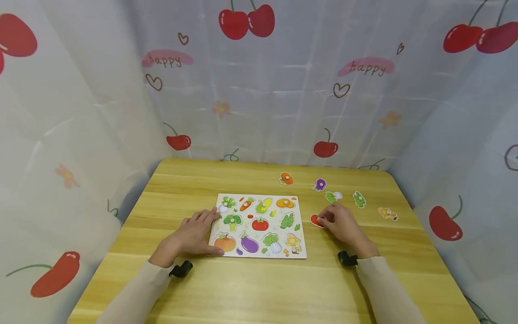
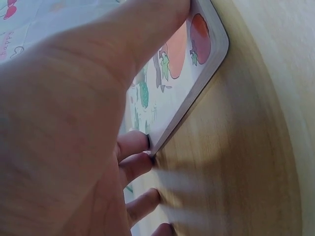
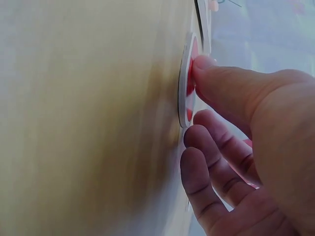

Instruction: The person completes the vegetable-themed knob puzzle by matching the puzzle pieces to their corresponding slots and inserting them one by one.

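A flat vegetable puzzle board (image 1: 259,257) lies on the table, printed with vegetables such as carrot, corn, tomato and eggplant. My left hand (image 1: 196,234) rests at its left side, thumb on the near left corner and fingers spread along the left edge. In the left wrist view, two fingertips meet the board's edge (image 2: 184,105) and the others are on the table. To the right of the board, my right hand (image 1: 341,225) pinches a red puzzle piece (image 1: 314,220) with a white rim. The right wrist view shows the thumb on the face of this piece (image 3: 190,81), low at the table.
Behind and right of the right hand lie loose pieces: a pumpkin (image 1: 286,178), an eggplant (image 1: 320,184), a leafy white-stemmed vegetable (image 1: 332,196), a green one (image 1: 359,200) and mushrooms (image 1: 387,213). A cherry-print curtain (image 1: 259,112) hangs around the wooden table (image 1: 259,292).
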Available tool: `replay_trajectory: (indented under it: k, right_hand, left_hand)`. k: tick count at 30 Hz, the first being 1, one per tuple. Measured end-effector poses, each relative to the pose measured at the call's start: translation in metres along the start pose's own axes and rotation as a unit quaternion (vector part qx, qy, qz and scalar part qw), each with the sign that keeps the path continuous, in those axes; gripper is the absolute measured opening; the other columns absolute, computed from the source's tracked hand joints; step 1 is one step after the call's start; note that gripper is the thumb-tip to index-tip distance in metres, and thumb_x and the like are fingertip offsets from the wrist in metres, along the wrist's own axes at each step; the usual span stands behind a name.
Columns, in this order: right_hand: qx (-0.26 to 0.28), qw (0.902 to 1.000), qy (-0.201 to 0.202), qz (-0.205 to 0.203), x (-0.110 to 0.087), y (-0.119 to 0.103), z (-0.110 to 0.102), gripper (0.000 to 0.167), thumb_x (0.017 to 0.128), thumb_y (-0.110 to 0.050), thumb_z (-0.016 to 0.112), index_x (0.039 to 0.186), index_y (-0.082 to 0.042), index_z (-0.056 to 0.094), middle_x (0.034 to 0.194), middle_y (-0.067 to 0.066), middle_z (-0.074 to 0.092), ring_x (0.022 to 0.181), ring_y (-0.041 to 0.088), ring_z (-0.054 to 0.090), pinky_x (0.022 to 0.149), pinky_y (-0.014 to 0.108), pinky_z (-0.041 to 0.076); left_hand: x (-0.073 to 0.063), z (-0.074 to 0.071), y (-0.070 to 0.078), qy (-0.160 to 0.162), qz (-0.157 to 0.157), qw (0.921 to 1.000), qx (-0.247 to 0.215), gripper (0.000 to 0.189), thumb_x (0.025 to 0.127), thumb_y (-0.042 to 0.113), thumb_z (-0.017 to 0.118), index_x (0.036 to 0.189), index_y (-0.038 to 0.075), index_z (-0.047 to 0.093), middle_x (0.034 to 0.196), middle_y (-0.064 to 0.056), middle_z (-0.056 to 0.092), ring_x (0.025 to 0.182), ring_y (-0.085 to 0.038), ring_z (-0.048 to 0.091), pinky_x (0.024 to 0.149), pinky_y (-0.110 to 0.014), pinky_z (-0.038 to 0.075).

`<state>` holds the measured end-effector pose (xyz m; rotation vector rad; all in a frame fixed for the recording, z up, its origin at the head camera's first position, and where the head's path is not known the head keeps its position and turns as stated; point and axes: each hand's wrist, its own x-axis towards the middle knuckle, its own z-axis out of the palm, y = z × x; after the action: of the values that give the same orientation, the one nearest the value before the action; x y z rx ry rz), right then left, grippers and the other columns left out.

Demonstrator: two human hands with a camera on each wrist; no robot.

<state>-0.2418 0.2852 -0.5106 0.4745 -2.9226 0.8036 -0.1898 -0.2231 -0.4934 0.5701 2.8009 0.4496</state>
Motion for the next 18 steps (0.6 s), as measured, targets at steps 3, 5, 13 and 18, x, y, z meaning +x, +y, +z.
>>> replay_trajectory:
  k: [3, 5, 13, 18]
  right_hand:
    - [0.003, 1.0, 0.002, 0.006, 0.001, -0.002, 0.001, 0.01, 0.104, -0.017, 0.09, 0.102, -0.009, 0.086, 0.103, 0.009, 0.073, 0.087, 0.017, 0.061, 0.079, 0.031, 0.053]
    - [0.005, 0.9999, 0.005, 0.011, 0.001, -0.004, 0.001, 0.01, 0.105, -0.017, 0.09, 0.103, -0.009, 0.085, 0.104, 0.009, 0.075, 0.088, 0.017, 0.064, 0.08, 0.032, 0.055]
    - [0.02, 0.9994, 0.014, 0.026, 0.006, -0.011, 0.001, 0.009, 0.107, -0.016, 0.087, 0.108, -0.009, 0.082, 0.109, 0.01, 0.081, 0.096, 0.023, 0.076, 0.09, 0.045, 0.065]
    - [0.024, 0.9994, 0.018, 0.016, 0.01, -0.016, 0.002, 0.01, 0.107, -0.017, 0.087, 0.107, -0.009, 0.082, 0.107, 0.009, 0.081, 0.095, 0.024, 0.078, 0.087, 0.045, 0.066]
  left_hand:
    - [0.002, -0.001, -0.001, 0.002, 0.0, 1.0, 0.001, 0.131, 0.088, 0.077, 0.092, 0.182, 0.005, 0.036, 0.193, -0.019, 0.029, 0.173, -0.055, 0.035, 0.125, -0.083, 0.039]
    - [0.003, -0.002, -0.002, 0.001, 0.0, 1.0, -0.003, 0.13, 0.088, 0.076, 0.093, 0.182, 0.006, 0.036, 0.194, -0.018, 0.029, 0.173, -0.054, 0.035, 0.125, -0.083, 0.038]
    - [0.001, -0.002, 0.0, -0.013, -0.006, 0.9998, -0.009, 0.13, 0.088, 0.074, 0.094, 0.183, 0.006, 0.035, 0.194, -0.021, 0.026, 0.174, -0.057, 0.032, 0.127, -0.084, 0.036]
    - [-0.002, -0.003, 0.002, -0.008, -0.002, 0.9999, -0.012, 0.13, 0.088, 0.073, 0.094, 0.182, 0.005, 0.035, 0.193, -0.023, 0.028, 0.173, -0.056, 0.034, 0.125, -0.084, 0.037]
